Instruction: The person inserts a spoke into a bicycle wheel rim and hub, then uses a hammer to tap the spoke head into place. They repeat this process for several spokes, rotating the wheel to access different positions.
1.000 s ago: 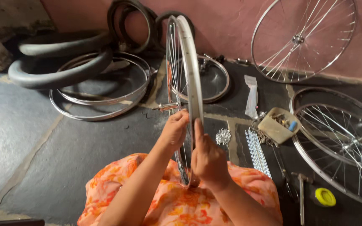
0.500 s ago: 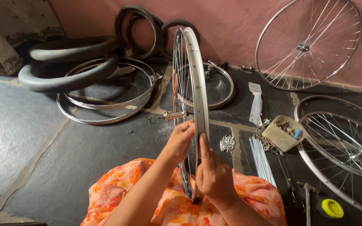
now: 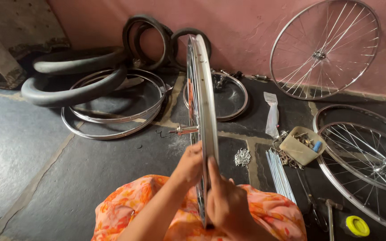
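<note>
From the head camera, a bicycle wheel (image 3: 204,111) stood upright and edge-on in front of the person, its rim rising from the lap, which was covered in orange flowered cloth (image 3: 264,209), toward the pink wall (image 3: 246,31). The left hand (image 3: 188,164) was pressed against the left side of the rim, fingers curled in among the spokes; whether that grip was closed on a spoke could not be told. The right hand (image 3: 226,203) held the rim from the right, its grip closed around the metal with the thumb laid flat along the edge. The axle (image 3: 183,130) stuck out to the left (just above the left hand).

On the dark stone floor (image 3: 45,178) lay bare rims (image 3: 112,127) with black tyres (image 3: 74,82) stacked on them. To the right were a bundle of loose spokes (image 3: 279,172), a small heap of nipples (image 3: 242,157), a tan tray of small parts (image 3: 301,147), a hammer (image 3: 329,212) and a yellow lid (image 3: 357,225). One spoked wheel (image 3: 325,49) leaned on the wall; another (image 3: 367,165) lay flat.
</note>
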`<action>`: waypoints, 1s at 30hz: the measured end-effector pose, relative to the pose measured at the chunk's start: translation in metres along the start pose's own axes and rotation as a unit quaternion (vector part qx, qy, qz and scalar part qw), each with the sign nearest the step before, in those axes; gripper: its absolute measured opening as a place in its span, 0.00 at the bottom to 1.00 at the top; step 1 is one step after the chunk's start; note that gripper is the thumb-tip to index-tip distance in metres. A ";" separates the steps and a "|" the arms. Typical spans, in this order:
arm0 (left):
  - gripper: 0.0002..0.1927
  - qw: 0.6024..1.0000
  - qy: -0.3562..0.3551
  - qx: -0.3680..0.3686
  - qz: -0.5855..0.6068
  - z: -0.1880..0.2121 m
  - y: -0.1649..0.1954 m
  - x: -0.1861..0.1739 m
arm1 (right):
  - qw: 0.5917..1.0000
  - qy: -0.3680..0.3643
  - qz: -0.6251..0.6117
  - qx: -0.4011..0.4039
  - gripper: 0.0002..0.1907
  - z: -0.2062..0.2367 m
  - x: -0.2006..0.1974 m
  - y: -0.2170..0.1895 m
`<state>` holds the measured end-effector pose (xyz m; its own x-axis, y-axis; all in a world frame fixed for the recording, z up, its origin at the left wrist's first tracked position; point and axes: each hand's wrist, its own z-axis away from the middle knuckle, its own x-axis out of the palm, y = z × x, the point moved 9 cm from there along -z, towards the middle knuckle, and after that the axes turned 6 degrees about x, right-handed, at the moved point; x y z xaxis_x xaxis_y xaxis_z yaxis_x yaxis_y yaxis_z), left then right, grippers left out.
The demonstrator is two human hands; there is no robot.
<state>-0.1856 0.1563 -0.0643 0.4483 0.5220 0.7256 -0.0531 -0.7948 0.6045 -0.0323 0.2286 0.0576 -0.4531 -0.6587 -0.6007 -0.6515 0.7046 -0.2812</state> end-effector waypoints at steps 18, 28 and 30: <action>0.06 0.990 -0.067 0.087 -0.084 -0.015 0.020 0.027 | 0.996 0.020 0.073 0.053 0.37 -0.011 -0.007 0.030; 0.09 0.983 -0.109 0.051 -0.135 -0.016 0.034 0.040 | 0.995 0.046 0.071 0.052 0.28 -0.033 -0.030 0.013; 0.10 0.982 -0.134 0.045 -0.127 -0.017 0.034 0.037 | 0.993 0.100 0.046 0.034 0.19 -0.041 -0.045 0.006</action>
<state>-0.1855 0.1538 -0.0111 0.6566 0.6157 0.4357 0.1644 -0.6806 0.7140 -0.0411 0.2519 0.1133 -0.6242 -0.6258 -0.4678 -0.5627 0.7754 -0.2865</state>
